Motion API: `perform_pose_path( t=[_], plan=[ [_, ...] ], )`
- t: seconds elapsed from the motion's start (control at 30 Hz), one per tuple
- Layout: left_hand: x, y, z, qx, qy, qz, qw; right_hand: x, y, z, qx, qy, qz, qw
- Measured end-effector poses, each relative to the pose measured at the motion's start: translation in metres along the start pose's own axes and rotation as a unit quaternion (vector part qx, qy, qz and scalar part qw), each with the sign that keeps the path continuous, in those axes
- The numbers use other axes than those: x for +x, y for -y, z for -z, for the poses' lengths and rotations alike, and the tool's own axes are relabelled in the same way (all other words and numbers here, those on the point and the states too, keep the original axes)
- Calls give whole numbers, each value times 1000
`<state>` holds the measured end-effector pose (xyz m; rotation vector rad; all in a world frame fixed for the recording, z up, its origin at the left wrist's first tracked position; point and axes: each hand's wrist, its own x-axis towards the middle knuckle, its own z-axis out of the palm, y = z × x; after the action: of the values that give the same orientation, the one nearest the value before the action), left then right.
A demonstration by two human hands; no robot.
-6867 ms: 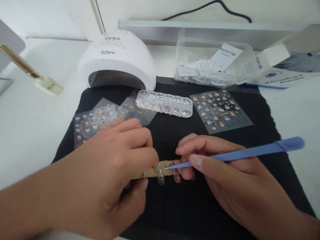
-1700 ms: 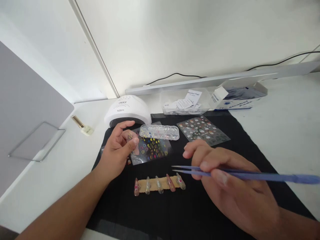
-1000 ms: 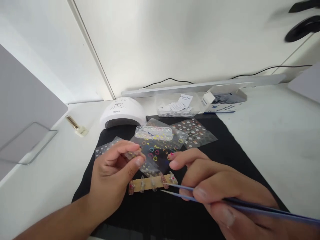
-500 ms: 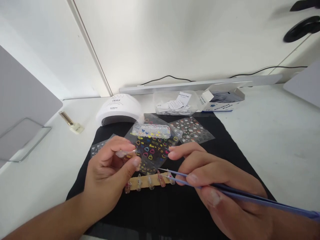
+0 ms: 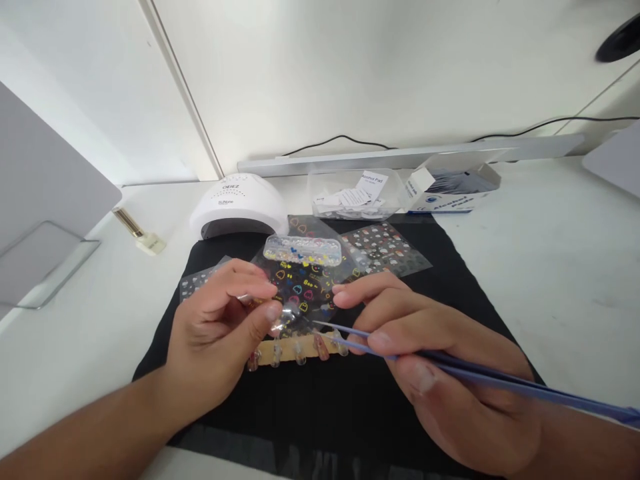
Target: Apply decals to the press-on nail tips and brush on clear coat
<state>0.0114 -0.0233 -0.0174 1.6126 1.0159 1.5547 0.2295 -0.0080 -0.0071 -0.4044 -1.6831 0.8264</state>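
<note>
My left hand (image 5: 215,340) pinches a clear sticker sheet (image 5: 300,287) above the black mat (image 5: 350,400).
It's raised so my right hand (image 5: 440,373), gripping blue tweezers (image 5: 450,367), can aim their tips at it; the nail-tip strip (image 5: 295,348) lies just below.

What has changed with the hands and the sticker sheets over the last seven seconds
The left hand let go of the tan strip of fake nails and picked up the clear sheet of neon-outline stickers, lifting it toward the person. The right hand brought the blue tweezers to the sheet's near edge. The white nail lamp and black mat stayed put.
</note>
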Motion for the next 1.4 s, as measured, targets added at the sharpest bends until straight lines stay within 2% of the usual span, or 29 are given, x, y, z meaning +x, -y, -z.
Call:
perform_pose_path(
  t=[0.2, 0.4, 0.53, 0.63, 0.83, 1.13, 1.27, 1.4],
  plan=[
    [3, -2, 7, -14, 78, -28, 996, -8, -6, 1, 25, -32, -40, 998],
    [6, 2, 16, -33, 157, -54, 986, 0, -10, 5, 28, -13, 15, 999],
    [10, 1, 16, 18, 198, -107, 974, -2, -8, 6, 28, -16, -7, 999],
    [10, 0, 12, 38, 204, -122, 971, -5, -6, 6, 22, -13, -13, 1000],
    [4, -1, 5, 50, 182, -107, 976, -9, -4, 7, -29, -7, -18, 999],
    [3, -6, 5, 29, 187, -83, 979, -3, 2, 7, -54, 30, 1, 998],
    [0, -4, 6, 13, 170, -46, 984, 5, 6, 8, -44, 60, 22, 997],
    [-4, -6, 5, -42, 165, 10, 985, 5, 2, 11, -41, 104, 12, 994]
  ],
)
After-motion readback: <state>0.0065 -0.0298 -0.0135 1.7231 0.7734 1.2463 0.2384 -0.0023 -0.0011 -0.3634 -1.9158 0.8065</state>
